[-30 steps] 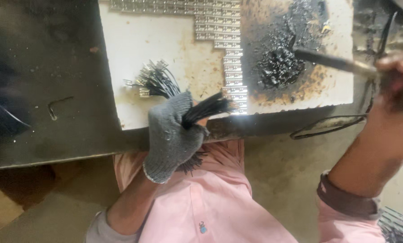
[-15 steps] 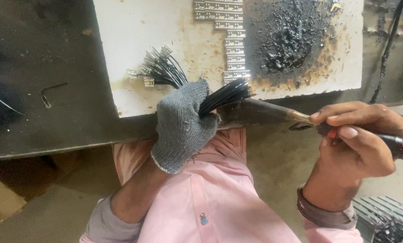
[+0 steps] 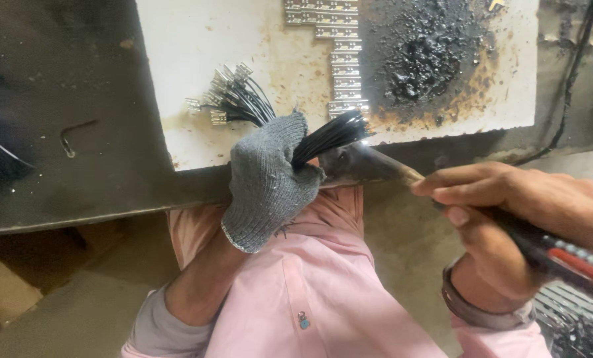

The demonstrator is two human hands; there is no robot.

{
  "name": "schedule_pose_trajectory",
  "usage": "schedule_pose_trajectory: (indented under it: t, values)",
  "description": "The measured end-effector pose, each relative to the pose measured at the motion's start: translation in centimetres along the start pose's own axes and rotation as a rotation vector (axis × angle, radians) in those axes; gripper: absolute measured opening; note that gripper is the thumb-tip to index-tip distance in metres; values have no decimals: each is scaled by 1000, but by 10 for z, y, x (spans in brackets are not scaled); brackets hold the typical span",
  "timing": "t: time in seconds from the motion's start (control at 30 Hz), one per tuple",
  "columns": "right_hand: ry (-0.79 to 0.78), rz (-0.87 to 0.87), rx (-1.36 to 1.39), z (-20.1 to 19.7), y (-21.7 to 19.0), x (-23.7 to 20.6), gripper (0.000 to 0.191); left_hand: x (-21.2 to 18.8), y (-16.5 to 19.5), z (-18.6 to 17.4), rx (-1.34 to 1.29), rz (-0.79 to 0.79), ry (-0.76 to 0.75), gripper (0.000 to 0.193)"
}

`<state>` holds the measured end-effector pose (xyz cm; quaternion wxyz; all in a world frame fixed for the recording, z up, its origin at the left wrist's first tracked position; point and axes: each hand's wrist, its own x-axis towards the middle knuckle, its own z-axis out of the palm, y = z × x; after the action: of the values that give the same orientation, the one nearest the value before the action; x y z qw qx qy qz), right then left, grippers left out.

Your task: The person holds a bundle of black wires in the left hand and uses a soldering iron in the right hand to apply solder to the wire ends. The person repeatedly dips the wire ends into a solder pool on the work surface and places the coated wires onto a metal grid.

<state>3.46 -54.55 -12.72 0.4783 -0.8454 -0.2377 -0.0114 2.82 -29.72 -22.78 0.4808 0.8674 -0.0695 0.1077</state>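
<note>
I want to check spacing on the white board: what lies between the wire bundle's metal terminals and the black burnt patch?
In the head view, strips of small metal terminals lie between the metal terminals and the black burnt patch.

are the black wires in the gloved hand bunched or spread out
Bunched: the gloved left hand grips the black wires as one tight bundle, fanning only slightly at the ends.

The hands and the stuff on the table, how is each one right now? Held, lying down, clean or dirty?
Left hand: gloved, grip shut on wire bundle.
Wire bundle: black, held, ends fanned out, metal terminals at the far end.
Right hand: bare, grip shut on iron.
Iron: tip at the wire ends.
White board: stained, burnt black at right.
Terminal strips: lying flat.
Hex key: lying loose.
</note>
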Motion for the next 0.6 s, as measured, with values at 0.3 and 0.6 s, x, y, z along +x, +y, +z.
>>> schedule_pose_trajectory:
  t: [0.3,0.6]
  values:
    - [36,-73,33,-17,35,-3,16,-2,-5,1,-15,-4,-12,16]
    - [660,149,486,-83,163,-65,11,-1,-3,1,-36,-22,6,15]
